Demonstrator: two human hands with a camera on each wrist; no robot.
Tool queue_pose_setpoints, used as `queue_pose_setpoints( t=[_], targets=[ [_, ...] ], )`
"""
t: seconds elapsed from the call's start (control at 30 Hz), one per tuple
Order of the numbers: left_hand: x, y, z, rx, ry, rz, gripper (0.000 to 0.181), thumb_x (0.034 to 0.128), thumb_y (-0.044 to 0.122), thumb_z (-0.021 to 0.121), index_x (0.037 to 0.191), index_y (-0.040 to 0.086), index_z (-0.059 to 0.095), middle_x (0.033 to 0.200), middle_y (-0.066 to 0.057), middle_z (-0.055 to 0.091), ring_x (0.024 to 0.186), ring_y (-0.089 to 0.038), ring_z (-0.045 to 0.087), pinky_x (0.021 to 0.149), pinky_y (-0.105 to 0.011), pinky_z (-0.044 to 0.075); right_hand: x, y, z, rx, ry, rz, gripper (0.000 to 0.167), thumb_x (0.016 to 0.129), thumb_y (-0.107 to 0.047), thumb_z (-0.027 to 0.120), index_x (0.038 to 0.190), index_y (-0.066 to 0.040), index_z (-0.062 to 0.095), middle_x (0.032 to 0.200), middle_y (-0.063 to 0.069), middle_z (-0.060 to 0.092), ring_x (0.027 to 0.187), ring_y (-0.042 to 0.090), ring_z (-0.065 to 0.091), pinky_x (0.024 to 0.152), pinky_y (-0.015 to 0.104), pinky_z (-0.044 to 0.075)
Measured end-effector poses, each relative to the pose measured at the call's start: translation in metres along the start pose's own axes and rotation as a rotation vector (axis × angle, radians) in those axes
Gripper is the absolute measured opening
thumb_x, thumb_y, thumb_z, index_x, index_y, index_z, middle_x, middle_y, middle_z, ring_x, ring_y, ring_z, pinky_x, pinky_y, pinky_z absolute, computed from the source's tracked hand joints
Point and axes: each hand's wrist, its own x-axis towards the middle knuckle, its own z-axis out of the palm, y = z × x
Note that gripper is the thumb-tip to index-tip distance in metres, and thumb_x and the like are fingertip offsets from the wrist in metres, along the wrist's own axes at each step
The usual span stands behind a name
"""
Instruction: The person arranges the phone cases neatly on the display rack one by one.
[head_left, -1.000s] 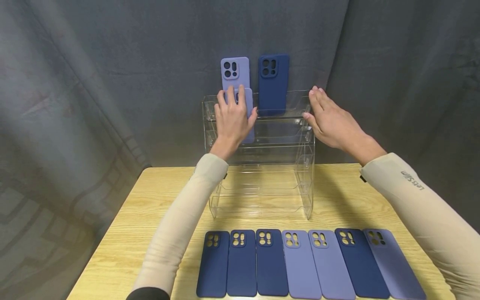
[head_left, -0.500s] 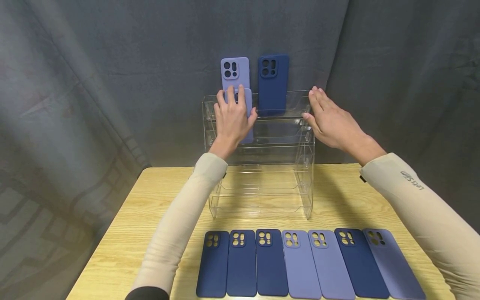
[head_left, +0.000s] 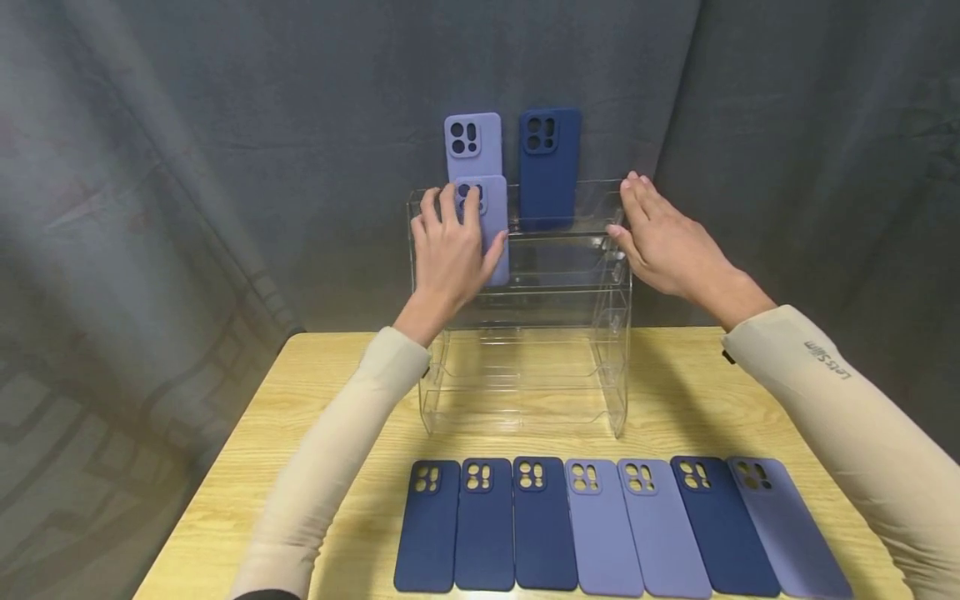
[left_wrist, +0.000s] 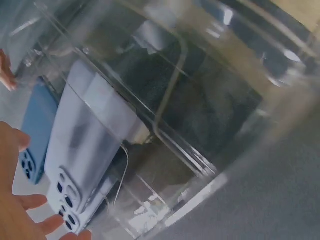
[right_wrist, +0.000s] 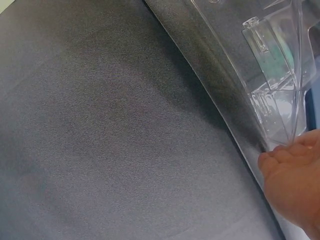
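A clear acrylic tiered rack point(head_left: 517, 333) stands on the table. On its top tier a lilac phone case point(head_left: 487, 150) and a dark blue phone case point(head_left: 549, 183) stand upright. A second lilac phone case point(head_left: 495, 225) leans in the tier below, overlapping the first. My left hand point(head_left: 448, 250) is in front of this lower case, fingers spread and partly covering it; in the left wrist view the fingers point(left_wrist: 31, 202) appear around its camera end without gripping it. My right hand point(head_left: 671, 242) rests with straight fingers against the rack's upper right corner.
Along the table's front lies a row of several phone cases, dark blue point(head_left: 483, 525) and lilac point(head_left: 603, 525). A grey curtain point(head_left: 337, 167) hangs behind the wooden table point(head_left: 300, 433). The rack's lower tiers have transparent front lips.
My left hand has let go of the lower lilac case and drawn back slightly left and down, showing more of its camera cutouts. My right hand stays at the rack corner.
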Motion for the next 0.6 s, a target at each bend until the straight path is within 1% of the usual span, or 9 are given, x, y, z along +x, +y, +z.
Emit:
queue_pose_setpoints(
  t=[0.1, 0.23, 0.33, 0.43, 0.53, 0.6],
  targets=[
    [-0.017, -0.003, -0.007, -0.048, 0.022, 0.04, 0.058, 0.1012, 0.045, 0.061, 0.143, 0.005, 0.058, 0.143, -0.025, 0.056, 0.134, -0.048, 0.051, 0.094, -0.057, 0.053, -0.001, 0.001, 0.0, 0.004, -0.006, 0.006, 0.075, 0.114, -0.048, 0.018, 0.166, -0.001, -0.007, 0.175, 0.014, -0.014, 0.166, 0.036, -0.005, 0.133, 0.057, 0.011],
    [-0.044, -0.009, -0.015, -0.157, 0.04, 0.084, 0.045, 0.1004, 0.033, 0.063, 0.134, 0.003, 0.064, 0.135, -0.024, 0.061, 0.125, -0.047, 0.056, 0.085, -0.054, 0.054, -0.002, 0.001, 0.0, 0.013, -0.012, 0.007, 0.075, 0.113, -0.048, 0.017, 0.166, -0.001, -0.008, 0.175, 0.013, -0.016, 0.166, 0.035, -0.006, 0.134, 0.056, 0.009],
    [-0.064, -0.012, -0.022, -0.238, 0.068, 0.099, 0.037, 0.0991, 0.028, 0.065, 0.127, 0.003, 0.068, 0.126, -0.022, 0.065, 0.116, -0.044, 0.06, 0.079, -0.052, 0.053, -0.002, 0.001, -0.001, 0.014, -0.008, -0.001, 0.075, 0.114, -0.048, 0.018, 0.166, -0.001, -0.008, 0.175, 0.013, -0.015, 0.166, 0.036, -0.006, 0.134, 0.056, 0.01],
    [-0.081, -0.016, -0.031, -0.302, 0.092, 0.097, 0.03, 0.0976, 0.024, 0.068, 0.119, 0.003, 0.071, 0.115, -0.02, 0.07, 0.105, -0.04, 0.064, 0.075, -0.05, 0.051, -0.002, 0.001, -0.002, 0.007, 0.007, -0.008, 0.075, 0.114, -0.047, 0.019, 0.166, 0.0, -0.007, 0.176, 0.014, -0.014, 0.166, 0.036, -0.005, 0.134, 0.056, 0.01],
    [-0.1, -0.019, -0.039, -0.343, 0.081, 0.093, 0.024, 0.0964, 0.022, 0.069, 0.111, 0.004, 0.074, 0.106, -0.017, 0.072, 0.096, -0.037, 0.066, 0.072, -0.048, 0.051, -0.001, 0.001, -0.002, 0.004, 0.019, -0.009, 0.074, 0.114, -0.046, 0.02, 0.166, 0.0, -0.007, 0.176, 0.015, -0.013, 0.166, 0.035, -0.006, 0.134, 0.056, 0.01],
    [-0.118, -0.02, -0.044, -0.333, 0.041, 0.098, 0.024, 0.0955, 0.023, 0.071, 0.11, 0.004, 0.074, 0.104, -0.016, 0.073, 0.093, -0.036, 0.067, 0.073, -0.047, 0.053, -0.001, 0.001, -0.001, 0.005, 0.02, -0.009, 0.074, 0.114, -0.046, 0.02, 0.166, 0.0, -0.007, 0.176, 0.015, -0.013, 0.166, 0.035, -0.006, 0.134, 0.056, 0.009]
  ],
)
